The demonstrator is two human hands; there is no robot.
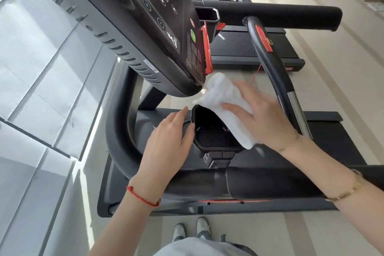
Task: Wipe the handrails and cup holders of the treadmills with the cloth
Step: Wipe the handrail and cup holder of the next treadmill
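Our cloth (226,97) drapes over the rim of the cup holder (204,117), pressed under the flat, spread fingers of our right hand (264,118). The straight fingers of our left hand (166,137) touch the opposite rim, grasping nothing. Between the fingertips the holder's mouth stays open. The handrail (270,64) curves just beyond our right knuckles.

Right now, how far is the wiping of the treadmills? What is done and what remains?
Done: nothing can be confirmed; wiped surfaces look no different. In hand: the right hand presses the white cloth on the near cup holder rim, and the left hand touches its other side. Probably left: the handrail and the next treadmill's cup holder.
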